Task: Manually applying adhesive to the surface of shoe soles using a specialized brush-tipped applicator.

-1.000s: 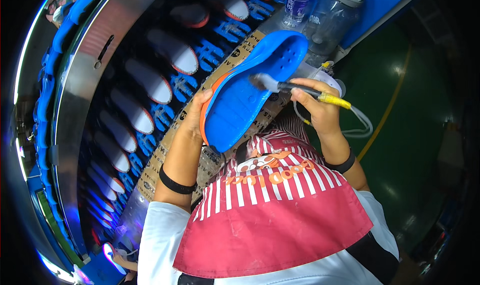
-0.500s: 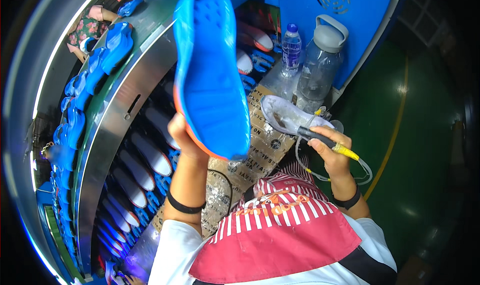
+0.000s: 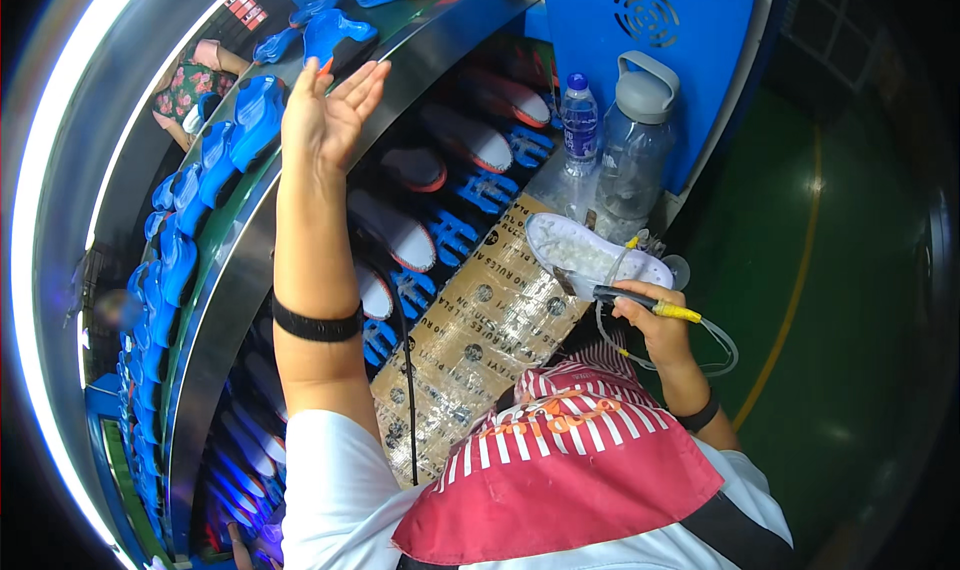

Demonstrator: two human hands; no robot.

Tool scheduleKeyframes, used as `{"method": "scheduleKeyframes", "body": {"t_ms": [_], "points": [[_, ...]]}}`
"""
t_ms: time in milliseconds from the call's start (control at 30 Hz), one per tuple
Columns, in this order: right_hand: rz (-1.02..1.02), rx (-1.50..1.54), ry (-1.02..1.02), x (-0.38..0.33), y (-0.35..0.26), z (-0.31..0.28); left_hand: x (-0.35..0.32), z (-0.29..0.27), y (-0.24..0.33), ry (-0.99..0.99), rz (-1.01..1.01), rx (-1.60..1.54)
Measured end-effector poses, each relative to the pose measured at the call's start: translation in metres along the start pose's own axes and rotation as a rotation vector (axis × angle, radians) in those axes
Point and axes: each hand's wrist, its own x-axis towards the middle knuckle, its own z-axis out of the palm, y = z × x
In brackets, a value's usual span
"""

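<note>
My left hand (image 3: 330, 120) is raised over the metal edge of the upper conveyor. Its fingers are stretched out, with nothing in the palm. Just beyond the fingertips lies a blue shoe piece (image 3: 338, 36) with a bit of orange near it; whether I touch it I cannot tell. My right hand (image 3: 655, 322) is closed around a slim black-handled brush (image 3: 618, 294), which has a yellow rear end and a thin clear tube. The brush's flat tip is beside a white sole-shaped piece (image 3: 597, 248) whose upper face carries whitish lumpy material.
Blue shoe pieces (image 3: 258, 120) line the curved upper belt. Pale soles (image 3: 400, 232) sit on blue holders below. A taped cardboard surface (image 3: 470, 345) bears a small bottle (image 3: 579, 125) and a large grey-lidded jug (image 3: 640, 135). Another person (image 3: 198, 90) is across the belt.
The large blue and orange shoe sole has left my left hand, which has moved up and left to the belt and opened. My right hand still grips the brush, shifted slightly down.
</note>
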Motion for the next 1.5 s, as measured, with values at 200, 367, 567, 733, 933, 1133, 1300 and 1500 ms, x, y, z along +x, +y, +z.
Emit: {"method": "scheduleKeyframes", "body": {"t_ms": [200, 367, 567, 733, 933, 1133, 1300, 1500], "points": [[0.092, 0.083, -0.065, 0.002, 0.006, 0.002, 0.01, -0.032, 0.014, 0.078, 0.873, 1.172], [0.075, 0.108, -0.148, 0.001, 0.012, 0.009, 0.068, -0.056, 0.033, 0.097, 0.559, 1.701], [0.083, 0.083, -0.155, -0.004, 0.017, 0.011, 0.081, -0.044, 0.033, -0.034, 0.481, 1.687], [0.094, 0.098, -0.111, -0.004, 0.017, 0.003, 0.021, -0.039, 0.03, 0.373, 1.392, 1.901], [0.213, 0.103, -0.112, -0.006, 0.02, -0.001, -0.031, -0.085, 0.081, 0.491, 0.873, 2.169], [0.178, 0.107, -0.113, -0.002, 0.02, 0.007, -0.089, -0.07, 0.042, 0.007, 1.555, 1.466], [0.201, 0.133, -0.096, -0.001, 0.02, 0.012, -0.116, -0.053, -0.017, 0.189, 1.08, -0.043], [0.182, 0.153, -0.066, -0.005, 0.025, 0.009, -0.1, -0.071, -0.046, -0.561, -0.128, -0.682]]}}
